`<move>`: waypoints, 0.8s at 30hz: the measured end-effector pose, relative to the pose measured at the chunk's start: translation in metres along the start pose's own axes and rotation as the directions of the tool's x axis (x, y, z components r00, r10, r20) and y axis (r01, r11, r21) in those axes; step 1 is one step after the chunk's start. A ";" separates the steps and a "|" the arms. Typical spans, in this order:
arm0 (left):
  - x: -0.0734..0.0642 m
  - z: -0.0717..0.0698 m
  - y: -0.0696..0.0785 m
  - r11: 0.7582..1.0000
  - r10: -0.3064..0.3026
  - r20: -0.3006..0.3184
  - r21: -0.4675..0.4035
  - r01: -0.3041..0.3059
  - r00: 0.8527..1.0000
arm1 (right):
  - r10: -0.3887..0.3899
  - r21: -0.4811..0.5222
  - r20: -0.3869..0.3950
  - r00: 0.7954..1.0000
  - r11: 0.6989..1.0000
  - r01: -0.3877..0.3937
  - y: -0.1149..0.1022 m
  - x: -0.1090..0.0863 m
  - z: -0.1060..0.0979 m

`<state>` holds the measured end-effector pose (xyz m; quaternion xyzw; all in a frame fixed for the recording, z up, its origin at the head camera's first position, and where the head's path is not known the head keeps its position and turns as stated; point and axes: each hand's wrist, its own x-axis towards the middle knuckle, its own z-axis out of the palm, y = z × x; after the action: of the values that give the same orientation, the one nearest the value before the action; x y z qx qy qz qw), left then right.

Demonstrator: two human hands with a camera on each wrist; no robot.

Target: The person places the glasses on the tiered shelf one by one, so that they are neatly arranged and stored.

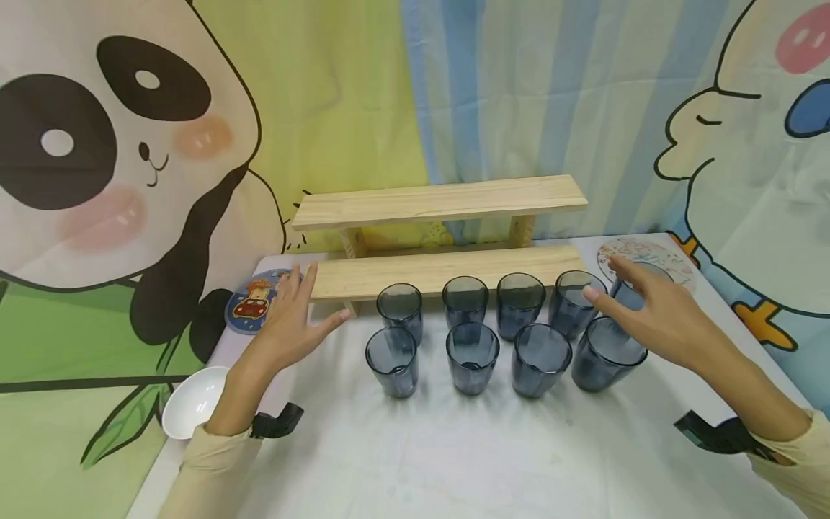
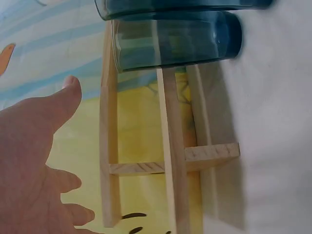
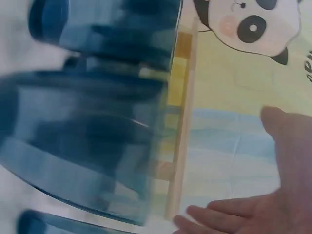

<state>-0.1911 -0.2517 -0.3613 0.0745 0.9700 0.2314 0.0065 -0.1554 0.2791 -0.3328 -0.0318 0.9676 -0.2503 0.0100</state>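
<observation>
Several blue-grey glass tumblers stand upright on the white tabletop in two rows, among them a front tumbler (image 1: 472,358) and a rear tumbler (image 1: 399,306). My right hand (image 1: 664,317) hovers with spread fingers over the right end of the rows. It partly covers one tumbler (image 1: 626,294); whether it touches that glass I cannot tell. At the left, my left hand (image 1: 288,324) is raised with fingers apart and holds nothing. In the left wrist view the thumb (image 2: 70,92) points away from the other fingers, near a tumbler (image 2: 180,41). Large blurred tumblers (image 3: 87,136) fill the right wrist view's left side.
Behind the glasses stands a two-tier wooden shelf (image 1: 447,202). A round blue picture mat (image 1: 243,306) lies beyond the left hand, with a white bowl (image 1: 194,400) at the left edge. A patterned round mat (image 1: 648,252) lies at the back right. Cartoon curtains (image 1: 363,94) surround the table.
</observation>
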 end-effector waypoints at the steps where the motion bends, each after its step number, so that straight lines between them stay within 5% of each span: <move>1: 0.003 0.001 -0.001 1.000 0.005 0.001 -0.029 -0.005 1.000 | 0.002 0.038 -0.040 0.999 0.999 0.000 0.003 -0.006 0.002; 8: 0.026 0.008 -0.017 0.979 0.017 -0.071 -0.200 -0.031 0.997 | 0.024 0.241 -0.216 0.976 0.970 0.030 0.024 -0.041 0.019; 13: 0.045 0.014 -0.036 0.967 -0.066 -0.122 -0.252 0.034 0.990 | 0.083 0.362 -0.215 0.973 0.932 0.001 0.040 -0.055 0.035; 18: 0.056 0.025 -0.062 0.956 -0.139 -0.073 -0.270 0.115 0.988 | 0.078 0.434 -0.193 0.978 0.901 0.014 0.052 -0.065 0.050; 24: 0.070 0.042 -0.085 0.931 -0.134 -0.021 -0.345 0.119 0.991 | 0.108 0.485 -0.122 0.987 0.874 -0.036 0.056 -0.074 0.069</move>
<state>-0.2705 -0.2975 -0.4351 0.0044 0.9175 0.3975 0.0129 -0.0822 0.2998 -0.4206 0.0260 0.8738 -0.4837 -0.0435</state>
